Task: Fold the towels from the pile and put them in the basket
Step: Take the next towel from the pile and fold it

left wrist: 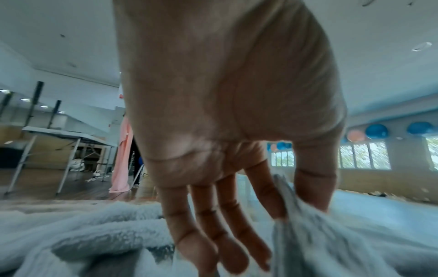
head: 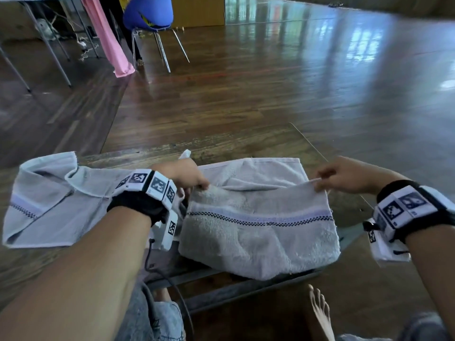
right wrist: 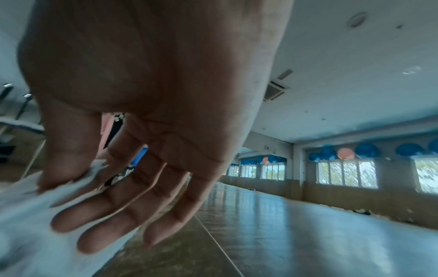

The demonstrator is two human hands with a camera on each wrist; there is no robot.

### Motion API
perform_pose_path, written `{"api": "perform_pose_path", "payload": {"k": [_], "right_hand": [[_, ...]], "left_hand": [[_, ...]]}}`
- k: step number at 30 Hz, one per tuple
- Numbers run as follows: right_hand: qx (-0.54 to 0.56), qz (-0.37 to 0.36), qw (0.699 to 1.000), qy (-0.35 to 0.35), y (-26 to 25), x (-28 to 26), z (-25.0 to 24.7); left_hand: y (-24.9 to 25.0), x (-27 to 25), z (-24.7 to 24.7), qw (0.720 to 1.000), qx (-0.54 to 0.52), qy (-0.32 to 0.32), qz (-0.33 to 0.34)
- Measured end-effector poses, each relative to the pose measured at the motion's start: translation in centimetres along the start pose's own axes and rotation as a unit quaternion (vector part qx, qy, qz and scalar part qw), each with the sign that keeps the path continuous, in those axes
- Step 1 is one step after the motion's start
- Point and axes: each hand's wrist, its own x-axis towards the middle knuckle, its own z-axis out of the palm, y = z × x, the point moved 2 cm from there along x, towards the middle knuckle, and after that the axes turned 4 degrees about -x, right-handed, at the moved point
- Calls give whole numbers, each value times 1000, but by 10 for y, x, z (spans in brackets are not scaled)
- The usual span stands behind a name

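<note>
A pale grey towel (head: 258,232) with a dark checked stripe lies half folded on a glass table top (head: 349,207) in front of me. My left hand (head: 197,184) pinches its upper left corner, and my right hand (head: 320,182) pinches its upper right corner, holding that edge lifted and stretched between them. The left wrist view shows thumb and forefinger of the left hand (left wrist: 291,213) nipping the cloth (left wrist: 315,239). In the right wrist view the right hand (right wrist: 78,178) pinches the towel edge (right wrist: 31,209). A second grey towel (head: 49,203) lies crumpled at the left. No basket is in view.
The table's near metal frame (head: 221,289) sits just above my knees and a bare foot (head: 320,313). Beyond the table is open wooden floor (head: 270,82). A blue chair (head: 150,18), a pink cloth (head: 108,40) and folding table legs (head: 49,45) stand at the far left.
</note>
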Motion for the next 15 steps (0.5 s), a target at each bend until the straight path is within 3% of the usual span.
{"api": "perform_pose_path", "payload": {"k": [4, 8, 11, 15], "right_hand": [[100, 34, 984, 146, 17, 6, -13], [50, 40, 957, 281, 15, 30, -9], [27, 29, 957, 286, 5, 54, -4], [8, 79, 969, 235, 9, 80, 10]], "left_hand": [[0, 6, -13, 977, -129, 166, 23], [-3, 20, -7, 959, -93, 261, 52], [-14, 35, 1, 961, -78, 262, 36], [-23, 49, 11, 967, -31, 248, 42]]}}
